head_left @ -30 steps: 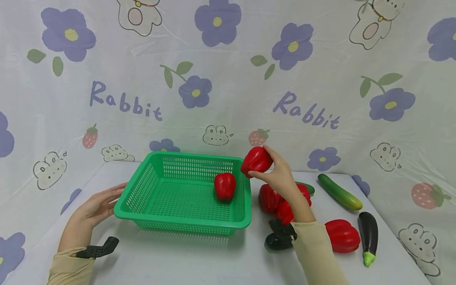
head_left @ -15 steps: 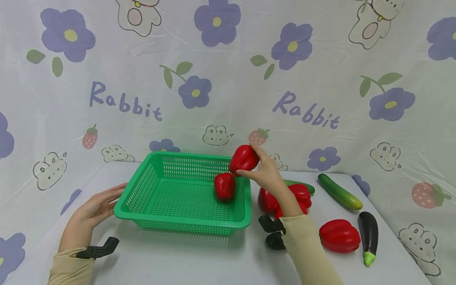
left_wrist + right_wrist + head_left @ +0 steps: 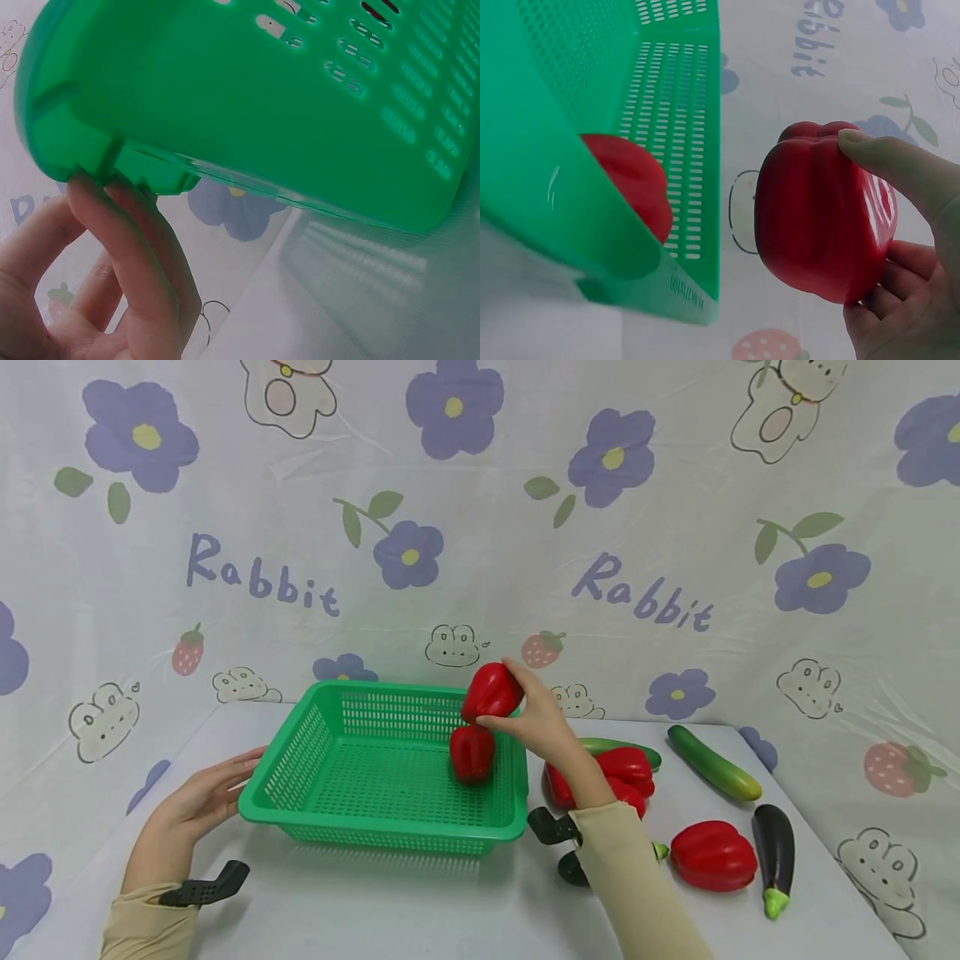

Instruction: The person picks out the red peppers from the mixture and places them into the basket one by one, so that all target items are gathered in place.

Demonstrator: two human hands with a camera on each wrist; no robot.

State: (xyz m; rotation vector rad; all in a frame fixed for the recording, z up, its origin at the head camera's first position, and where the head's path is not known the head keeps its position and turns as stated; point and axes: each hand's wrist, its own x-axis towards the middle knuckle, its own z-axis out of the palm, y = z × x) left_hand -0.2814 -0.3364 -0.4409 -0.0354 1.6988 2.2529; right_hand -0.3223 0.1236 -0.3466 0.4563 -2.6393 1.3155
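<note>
In the head view my right hand [image 3: 542, 720] pinches a red bell pepper [image 3: 493, 692] between thumb and fingers. It hangs over the right back side of the green plastic basket [image 3: 382, 828]. Just below it, a second red bell pepper [image 3: 472, 753] lies inside the basket at the right. The right wrist view shows the held bell pepper [image 3: 817, 217] beside the basket wall, with my thumb across its top. My left hand [image 3: 206, 797] is at the basket's left end. In the left wrist view, its fingertips [image 3: 94, 196] touch the underside of the rim.
Right of the basket lie several red bell peppers [image 3: 628, 770], partly behind my right forearm, and a cucumber [image 3: 712, 764] and another cucumber [image 3: 618, 747] behind them. One red bell pepper [image 3: 712, 856] lies nearer, beside an eggplant [image 3: 775, 852]. A second eggplant [image 3: 572, 868] is mostly covered by my sleeve.
My right hand has carried the bell pepper leftward, from outside the basket's right edge to above the pepper inside. The left hand and the basket stay in place.
</note>
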